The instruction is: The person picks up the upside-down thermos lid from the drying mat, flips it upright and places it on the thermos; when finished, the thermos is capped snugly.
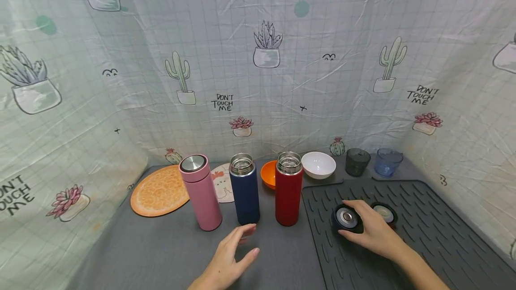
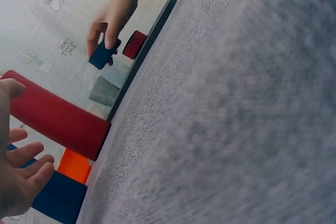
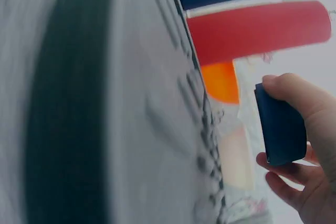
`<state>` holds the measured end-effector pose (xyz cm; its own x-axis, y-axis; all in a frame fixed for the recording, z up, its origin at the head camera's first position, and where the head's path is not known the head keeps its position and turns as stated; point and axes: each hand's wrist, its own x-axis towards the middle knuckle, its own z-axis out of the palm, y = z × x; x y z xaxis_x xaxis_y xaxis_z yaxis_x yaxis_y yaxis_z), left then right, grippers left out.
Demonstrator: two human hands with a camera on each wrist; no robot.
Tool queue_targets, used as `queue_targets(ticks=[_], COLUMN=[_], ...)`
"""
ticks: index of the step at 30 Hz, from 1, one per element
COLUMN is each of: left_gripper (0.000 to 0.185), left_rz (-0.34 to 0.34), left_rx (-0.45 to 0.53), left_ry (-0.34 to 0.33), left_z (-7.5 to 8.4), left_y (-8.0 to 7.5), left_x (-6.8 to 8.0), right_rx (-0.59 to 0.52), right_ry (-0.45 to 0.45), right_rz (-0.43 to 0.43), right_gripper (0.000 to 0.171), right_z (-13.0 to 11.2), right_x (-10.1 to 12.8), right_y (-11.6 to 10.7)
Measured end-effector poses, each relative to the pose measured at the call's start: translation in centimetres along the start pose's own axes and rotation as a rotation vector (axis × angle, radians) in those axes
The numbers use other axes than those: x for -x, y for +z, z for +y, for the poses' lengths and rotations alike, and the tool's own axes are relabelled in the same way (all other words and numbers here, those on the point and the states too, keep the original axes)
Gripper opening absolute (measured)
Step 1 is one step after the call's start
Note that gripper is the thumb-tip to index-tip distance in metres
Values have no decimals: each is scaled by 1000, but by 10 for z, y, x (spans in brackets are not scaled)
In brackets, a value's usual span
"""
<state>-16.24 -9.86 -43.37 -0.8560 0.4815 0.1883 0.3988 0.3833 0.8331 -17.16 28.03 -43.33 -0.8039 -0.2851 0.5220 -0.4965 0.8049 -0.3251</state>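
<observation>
My right hand (image 1: 376, 232) grips a navy bottle lid (image 1: 346, 218) between thumb and fingers, above the dark mat; the lid's round metal inside faces the head camera. Beside it on the mat lies a red lid (image 2: 135, 44), its inner side up. My left hand (image 1: 230, 256) holds nothing, fingers loosely bent and thumb apart, just in front of the navy bottle (image 1: 247, 196). That bottle stands upright without a lid, its steel mouth showing. To its right a red bottle (image 1: 288, 196) also stands uncapped. On its left is a pink bottle (image 1: 203, 200) with its lid on.
The ridged drying mat (image 1: 330, 263) covers the right of the grey table. Behind the bottles are an orange placemat (image 1: 159, 191), a round patterned mat (image 1: 222, 185), an orange bowl (image 1: 268, 174), a white bowl (image 1: 318, 165), a grey cup (image 1: 357, 162) and a blue cup (image 1: 388, 163).
</observation>
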Motion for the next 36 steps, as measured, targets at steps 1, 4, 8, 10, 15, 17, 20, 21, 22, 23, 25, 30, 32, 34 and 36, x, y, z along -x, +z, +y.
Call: queue_targets(ticks=[1, 4, 8, 10, 15, 17, 20, 21, 22, 23, 25, 30, 32, 34, 36], left_gripper=[45, 44, 42, 41, 39, 38, 38, 38, 38, 39, 39, 41, 39, 35, 32], left_rz=[4, 16, 24, 23, 13, 1, -28, -40, -52, -64, -83, -97, -90, -76, -62], left_rx=[10, 22, 43, 71, 164, 199, 242, 253, 257, 259, 237, 180, 179, 189, 219], left_ry=[-1, 7, 16, 3, 4, 12, -2, -7, -14, -26, -29, -19, -6, 15, 19], left_z=[1, 4, 6, 7, 12, 15, 21, 23, 24, 26, 28, 33, 34, 34, 34], left_y=[0, -2, -4, -5, -3, -1, 2, 4, 5, 6, 8, 10, 11, 11, 11], left_x=[0, 0, -2, -4, -8, -10, -13, -14, -16, -17, -20, -25, -25, -26, -26], right_rx=[-4, -15, -61, -86, -167, -207, -248, -263, -274, -281, -305, -379, -402, -417, -415], right_ry=[-11, -50, -103, -132, -206, -229, -244, -248, -248, -254, -272, -365, -409, -445, -463], right_rz=[1, 0, -10, -12, -29, -45, -69, -76, -82, -86, -95, -123, -128, -132, -129], right_gripper=[70, 70, 70, 70, 69, 68, 68, 68, 68, 68, 68, 67, 67, 68, 68], right_z=[-4, -17, -32, -39, -59, -67, -78, -81, -84, -88, -95, -111, -116, -120, -122], right_x=[-1, -5, -11, -14, -21, -23, -28, -30, -31, -33, -36, -49, -53, -57, -59], right_y=[0, 0, 0, 0, 2, 5, 10, 11, 13, 15, 19, 26, 30, 33, 37])
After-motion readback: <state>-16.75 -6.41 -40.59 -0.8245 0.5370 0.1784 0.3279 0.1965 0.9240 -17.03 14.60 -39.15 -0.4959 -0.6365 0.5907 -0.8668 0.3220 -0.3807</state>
